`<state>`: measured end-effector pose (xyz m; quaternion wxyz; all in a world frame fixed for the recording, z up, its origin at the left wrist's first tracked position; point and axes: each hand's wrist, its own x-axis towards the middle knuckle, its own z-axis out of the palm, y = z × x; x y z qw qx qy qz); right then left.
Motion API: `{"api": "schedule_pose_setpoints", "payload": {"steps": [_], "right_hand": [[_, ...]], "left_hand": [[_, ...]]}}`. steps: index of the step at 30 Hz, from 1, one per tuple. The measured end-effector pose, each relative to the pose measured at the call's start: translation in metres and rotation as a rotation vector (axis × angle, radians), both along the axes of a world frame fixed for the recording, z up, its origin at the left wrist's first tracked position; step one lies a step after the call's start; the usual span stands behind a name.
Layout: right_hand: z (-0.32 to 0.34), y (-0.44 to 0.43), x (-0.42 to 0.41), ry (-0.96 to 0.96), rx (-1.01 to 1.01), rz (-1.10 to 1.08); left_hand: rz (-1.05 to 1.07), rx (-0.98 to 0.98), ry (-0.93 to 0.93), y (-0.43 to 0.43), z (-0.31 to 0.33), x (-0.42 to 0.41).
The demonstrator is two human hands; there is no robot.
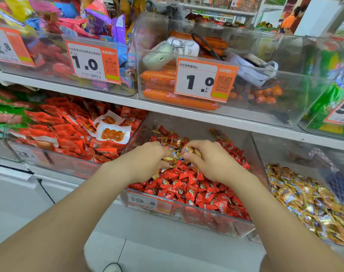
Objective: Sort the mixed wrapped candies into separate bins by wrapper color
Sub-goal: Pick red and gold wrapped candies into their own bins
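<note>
**Both hands gathering gold candies in the red bin**

The left hand (pixel 145 160) and right hand (pixel 210 162) are reaching side by side into the middle bin (pixel 259 169), a clear hard-plastic tub with straight walls. A small cluster of gold candies (pixel 170 159) is lying between the two hands, near the bin's centre, on top of the red candies (pixel 186 186).

The right hand is pinching one shiny gold piece between thumb and curled fingers, just above the cluster. The left hand is curling its fingers down over the cluster's left side and seems to be gripping a few gold pieces against the thumb, though its fingertips are hidden.

The red candies are filling the bin from the front edge to the back right corner. They are small pillow-shaped packets in glossy, crinkled foil. More gold and amber pieces are lying toward the back edge.

An orange and white price label (pixel 147 202) is sitting at the bin's front left corner. The right bin (pixel 254 237), also clear plastic, is holding a heap of crinkly gold-wrapped pieces with blue print.
</note>
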<state>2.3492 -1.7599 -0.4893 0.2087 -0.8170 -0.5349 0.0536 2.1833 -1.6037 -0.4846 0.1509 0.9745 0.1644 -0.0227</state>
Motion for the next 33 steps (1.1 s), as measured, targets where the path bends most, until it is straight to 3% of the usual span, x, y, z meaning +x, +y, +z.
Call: {"api": "schedule_pose_setpoints", "payload": {"steps": [5,10,14,17,20,23,27,33], "right_hand": [[-0.001,-0.007,0.005,0.029,0.100,-0.103],[0.003,-0.012,-0.001,0.183,0.143,-0.102],[0.001,-0.010,0.001,0.151,0.175,-0.172],[0.004,-0.011,0.002,0.091,0.209,-0.197],[0.013,-0.014,-0.007,0.247,0.235,-0.153],[0.020,-0.014,-0.021,0.362,0.211,-0.092],[0.019,-0.015,-0.032,0.203,0.048,-0.026],[0.026,-0.030,-0.038,0.079,-0.073,-0.010]], "left_hand": [[0.028,0.062,0.020,-0.005,0.000,0.003],[0.032,0.010,-0.019,-0.010,0.007,-0.001],[0.012,-0.018,-0.051,-0.014,0.010,-0.006],[0.028,-0.079,-0.174,-0.013,0.009,-0.008],[0.106,-0.197,-0.354,-0.009,0.011,-0.008],[0.174,-0.262,-0.394,-0.009,0.014,-0.009],[0.273,-0.275,-0.336,-0.009,0.017,-0.014],[0.212,-0.241,-0.305,-0.010,0.020,-0.028]]}}
